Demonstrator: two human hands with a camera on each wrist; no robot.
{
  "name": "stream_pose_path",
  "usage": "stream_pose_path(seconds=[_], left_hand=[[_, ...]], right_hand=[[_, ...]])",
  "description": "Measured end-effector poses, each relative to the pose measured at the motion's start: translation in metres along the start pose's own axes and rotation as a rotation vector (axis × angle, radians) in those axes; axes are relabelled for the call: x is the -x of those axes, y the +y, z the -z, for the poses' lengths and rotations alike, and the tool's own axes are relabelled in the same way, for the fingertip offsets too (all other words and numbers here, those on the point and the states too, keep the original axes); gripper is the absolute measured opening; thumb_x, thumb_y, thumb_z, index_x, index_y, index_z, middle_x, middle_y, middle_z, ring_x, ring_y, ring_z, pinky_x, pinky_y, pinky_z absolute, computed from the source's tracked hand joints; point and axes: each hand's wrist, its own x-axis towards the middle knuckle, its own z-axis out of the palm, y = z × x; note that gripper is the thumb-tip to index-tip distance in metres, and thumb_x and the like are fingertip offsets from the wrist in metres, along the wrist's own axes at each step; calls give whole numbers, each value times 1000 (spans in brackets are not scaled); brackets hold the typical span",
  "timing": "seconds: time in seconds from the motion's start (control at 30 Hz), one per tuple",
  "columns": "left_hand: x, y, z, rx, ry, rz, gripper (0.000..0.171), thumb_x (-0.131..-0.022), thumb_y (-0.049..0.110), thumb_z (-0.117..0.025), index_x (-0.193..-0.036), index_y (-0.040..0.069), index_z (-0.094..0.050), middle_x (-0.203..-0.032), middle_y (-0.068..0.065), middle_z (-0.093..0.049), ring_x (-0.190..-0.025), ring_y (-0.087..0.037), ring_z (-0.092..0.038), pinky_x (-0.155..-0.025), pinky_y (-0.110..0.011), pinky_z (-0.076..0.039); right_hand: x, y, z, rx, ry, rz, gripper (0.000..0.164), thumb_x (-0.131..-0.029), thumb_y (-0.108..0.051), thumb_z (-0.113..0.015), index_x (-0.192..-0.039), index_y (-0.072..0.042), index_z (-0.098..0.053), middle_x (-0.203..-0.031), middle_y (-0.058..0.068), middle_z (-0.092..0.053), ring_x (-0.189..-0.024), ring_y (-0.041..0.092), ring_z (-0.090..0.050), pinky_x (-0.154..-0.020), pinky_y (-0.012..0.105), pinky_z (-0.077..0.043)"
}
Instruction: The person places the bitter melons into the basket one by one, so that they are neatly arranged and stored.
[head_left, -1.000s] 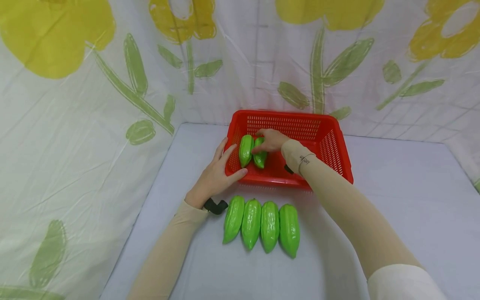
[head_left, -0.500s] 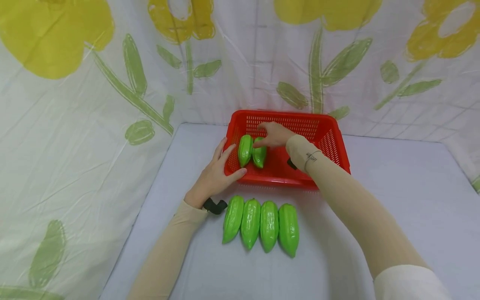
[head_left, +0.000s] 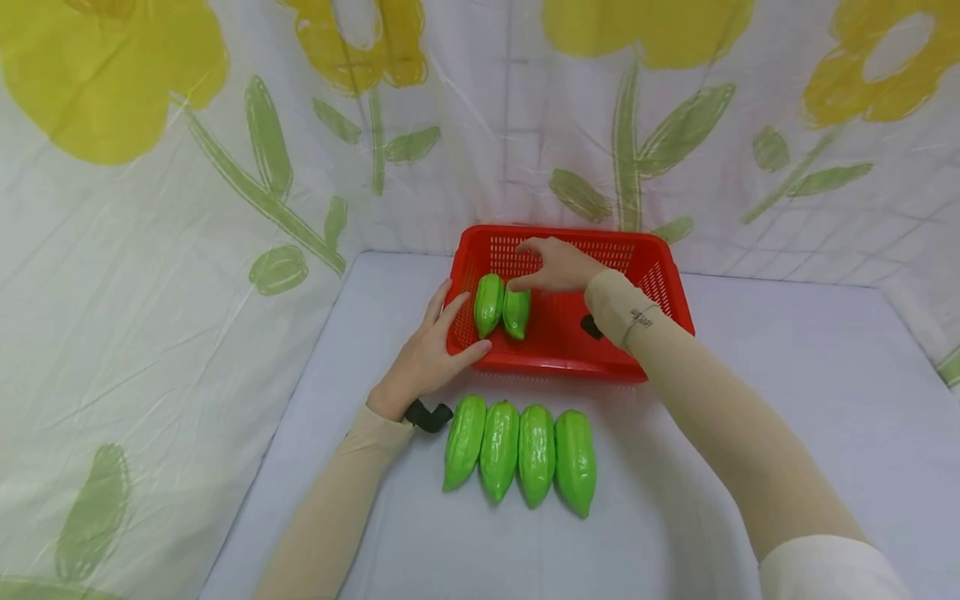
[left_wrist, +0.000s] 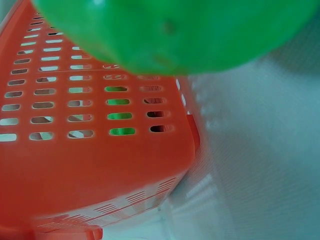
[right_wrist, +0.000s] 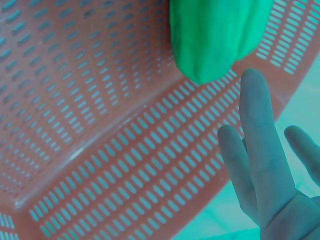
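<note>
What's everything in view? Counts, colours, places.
Red basket: one, red, slotted walls, far part of the table
Pods in the basket: two, glossy green, side by side at its left end
Pods on the table: four, glossy green, in a row in front of the basket
Table: one, whitish, under basket and row
Hanging cloth: white with yellow flowers and green leaves, behind and left
Wrist pieces: two, black, one at each wrist
Sleeves: beige on both forearms, white at the right upper arm
Left hand: one, bare, at the basket's near left corner
Right hand: one, bare, over the basket beside its pods
</note>
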Motion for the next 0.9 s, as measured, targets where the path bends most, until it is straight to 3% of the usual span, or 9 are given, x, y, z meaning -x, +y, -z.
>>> stream_pose_path(seconds=[0.3,0.63,0.9], left_hand=[[0,-2,-2,0,0,4,92,-93,68,-60,-166,25,-25,-175,11,2,-147,-37,-43,-107,-64,-48],[-1,-2,-2,3,2,5,92,-93,69,-61,-166,26,-25,-175,12,2,-148,-36,-42,-108,-64,-47],[0,-1,-2,6,11,-1,92,-93,68,-61,-166,26,-25,-175,11,0,-148,-36,-43,-107,-64,-48]], right_hand=[[14,4,7,-27,23,-3,81,-95,-46,-73,-160,-12,-39,-165,13,-38,-150,33,-37,-123,56,-33],[29,13,11,-63,55,26,85,-93,-50,-74,-160,-12,-39,-163,14,-41,-150,33,-38,-122,56,-35],[51,17,15,-68,83,30,84,-94,-50,-73,-161,-13,-37,-163,13,-41,-151,33,-36,-122,56,-34]])
